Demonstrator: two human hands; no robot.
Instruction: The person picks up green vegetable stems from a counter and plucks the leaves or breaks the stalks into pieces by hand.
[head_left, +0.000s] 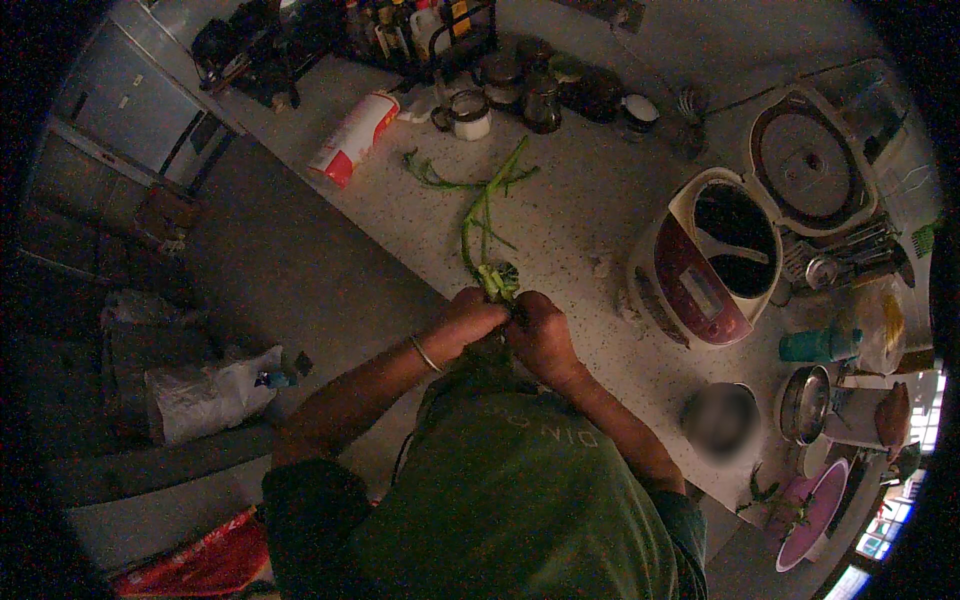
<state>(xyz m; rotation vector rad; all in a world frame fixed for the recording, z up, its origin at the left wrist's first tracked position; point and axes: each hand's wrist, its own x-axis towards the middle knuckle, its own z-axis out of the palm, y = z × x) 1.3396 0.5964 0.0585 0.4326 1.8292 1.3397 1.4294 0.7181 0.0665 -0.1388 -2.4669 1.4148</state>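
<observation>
My left hand (474, 321), with a bangle at the wrist, is closed close to my body at the counter's front edge. Beside it, my right hand (541, 330) is closed too, and the fingers of both meet around a short bunch of green vegetable stems (496, 280). The cut-looking ends of the bunch stick out beyond my fingers; the part inside my grip is hidden. Farther out, long thin green stalks (480, 211) lie on the speckled countertop (577, 217), some branching. Their lower ends reach the bunch; whether they are joined to it I cannot tell.
An open rice cooker (705, 300) with a spoon in it stands to the right. A red-and-white packet (356, 139), a mug (470, 116) and several jars (541, 105) are at the far side. A blurred round vessel (721, 421) and a purple basin (814, 517) sit lower right.
</observation>
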